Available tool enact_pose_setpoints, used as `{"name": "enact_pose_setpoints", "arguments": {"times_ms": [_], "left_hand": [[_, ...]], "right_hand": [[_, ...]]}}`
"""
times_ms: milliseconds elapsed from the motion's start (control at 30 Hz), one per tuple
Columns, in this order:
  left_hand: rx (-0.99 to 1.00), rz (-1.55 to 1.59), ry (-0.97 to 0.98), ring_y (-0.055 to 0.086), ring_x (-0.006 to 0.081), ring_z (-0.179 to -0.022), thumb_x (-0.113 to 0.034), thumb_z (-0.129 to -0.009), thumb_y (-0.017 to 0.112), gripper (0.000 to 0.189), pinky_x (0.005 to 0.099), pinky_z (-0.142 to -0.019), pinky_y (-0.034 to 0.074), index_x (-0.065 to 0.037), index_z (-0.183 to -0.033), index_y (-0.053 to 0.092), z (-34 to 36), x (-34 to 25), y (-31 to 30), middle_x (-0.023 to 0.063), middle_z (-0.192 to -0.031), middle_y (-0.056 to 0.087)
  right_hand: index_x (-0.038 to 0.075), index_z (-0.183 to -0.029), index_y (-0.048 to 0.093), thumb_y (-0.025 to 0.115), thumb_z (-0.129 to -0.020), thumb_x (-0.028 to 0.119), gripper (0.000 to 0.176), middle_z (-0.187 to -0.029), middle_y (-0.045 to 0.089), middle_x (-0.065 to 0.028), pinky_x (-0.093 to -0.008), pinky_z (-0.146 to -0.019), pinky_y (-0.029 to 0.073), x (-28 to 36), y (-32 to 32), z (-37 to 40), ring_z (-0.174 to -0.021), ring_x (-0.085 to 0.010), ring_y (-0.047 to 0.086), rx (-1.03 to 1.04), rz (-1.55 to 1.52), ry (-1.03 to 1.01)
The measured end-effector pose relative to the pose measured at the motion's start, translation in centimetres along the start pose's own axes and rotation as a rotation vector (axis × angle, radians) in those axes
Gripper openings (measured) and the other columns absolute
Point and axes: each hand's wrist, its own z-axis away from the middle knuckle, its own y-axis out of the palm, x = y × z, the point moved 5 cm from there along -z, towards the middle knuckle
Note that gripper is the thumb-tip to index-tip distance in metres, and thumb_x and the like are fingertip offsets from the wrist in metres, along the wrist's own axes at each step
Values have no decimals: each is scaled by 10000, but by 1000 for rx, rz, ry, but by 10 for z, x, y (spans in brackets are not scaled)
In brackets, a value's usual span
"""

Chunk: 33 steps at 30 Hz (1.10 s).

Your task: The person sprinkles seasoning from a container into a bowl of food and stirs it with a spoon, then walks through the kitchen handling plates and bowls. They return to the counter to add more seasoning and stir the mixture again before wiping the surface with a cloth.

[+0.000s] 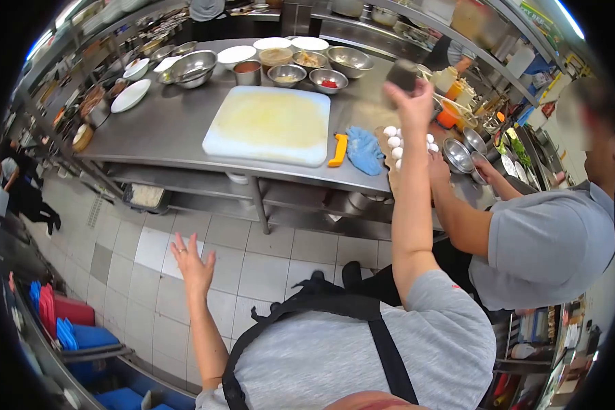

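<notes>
My right hand (411,102) is raised over the far side of the steel table. Its fingers are closed on a dark, blocky object (402,75) whose kind I cannot make out. Well below the table's height, my left hand (193,265) is held out over the floor tiles, fingers spread, with nothing in it. A white cutting board (270,126) lies on the table. Beside it are a yellow-orange handled item (338,150) and a crumpled blue cloth or glove (364,150). White eggs (393,141) sit on a brown tray, partly hidden behind my right forearm.
At my right a co-worker in a grey shirt (547,239) reaches toward the eggs and metal bowls (458,156). Along the back stand white plates (236,55), a large metal bowl (350,61) and a bowl of red food (329,82). Blue bins (92,336) stand lower left.
</notes>
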Motion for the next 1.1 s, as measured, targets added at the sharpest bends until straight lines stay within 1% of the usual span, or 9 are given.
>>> {"name": "enact_pose_setpoints", "arguments": {"times_ms": [300, 500, 533, 567, 667, 800, 900, 1000, 1100], "left_hand": [[268, -171, -177, 178, 481, -1309, -257, -692, 727, 645, 517, -1043, 257, -88, -1260, 472, -56, 51, 122, 291, -1406, 238], [511, -283, -508, 396, 396, -1228, -293, -678, 736, 621, 458, -1001, 344, -18, -1193, 524, 9, 163, 183, 297, -1213, 492], [491, -160, -662, 453, 378, -1164, -286, -683, 731, 590, 443, -958, 379, 2, -1161, 540, 29, 170, 180, 284, -1159, 528], [463, -35, -808, 509, 359, -1099, -278, -688, 726, 560, 428, -914, 414, 23, -1130, 557, 49, 172, 175, 271, -1105, 564], [444, 126, -1069, 612, 291, -881, -215, -695, 706, 446, 400, -749, 483, 88, -1005, 601, 115, 241, 193, 226, -919, 638], [377, 157, -1184, 599, 296, -897, -172, -684, 697, 399, 411, -772, 469, 108, -956, 611, 110, 208, 153, 213, -948, 635], [401, 243, -1195, 578, 317, -985, -183, -683, 707, 456, 428, -844, 448, 88, -1033, 594, 77, 202, 149, 207, -1023, 624], [278, 169, -1085, 575, 318, -1004, -157, -692, 708, 453, 417, -868, 441, 81, -1055, 577, 24, 199, 154, 224, -1031, 618], [451, 179, -934, 561, 325, -1055, -182, -691, 727, 503, 388, -891, 443, 40, -1113, 569, -28, 226, 189, 230, -1089, 602]], "right_hand": [[-36, -1052, 516, 861, -444, 453, 853, -996, 606, -194, -387, -839, 464, -27, -154, -290, -918, -302, 593, -787, 826, -285], [-67, -979, 594, 829, -466, 529, 820, -947, 647, -190, -386, -809, 502, -82, -252, -457, -881, -329, 632, -788, 1185, -140], [-72, -1002, 593, 794, -524, 544, 805, -932, 653, -185, -387, -800, 503, -91, -259, -468, -876, -327, 634, -720, 1218, -53], [-129, -1276, 223, 787, -574, 505, 1101, -1363, 173, -356, -577, -883, 397, -91, -248, -459, -1256, -377, 320, -433, 1020, 113], [-136, -920, 567, 768, -619, 374, 625, -753, 628, -243, -456, -613, 535, -97, -224, -450, -692, -394, 630, -757, 1126, -14], [-123, -820, 635, 738, -657, 380, 539, -800, 644, -256, -438, -661, 537, -117, -237, -482, -735, -366, 652, -721, 1302, 182], [-76, -865, 663, 702, -702, 389, 494, -871, 653, -238, -444, -691, 530, -165, -284, -526, -810, -362, 650, -555, 1255, -114], [-62, -1010, 599, 733, -609, 548, 742, -928, 652, -194, -406, -782, 503, -163, -304, -531, -885, -340, 631, -516, 1523, 152], [-75, -917, 619, 702, -642, 439, 589, -882, 634, -245, -473, -769, 481, -134, -257, -442, -845, -410, 606, -747, 1438, -310]]}}
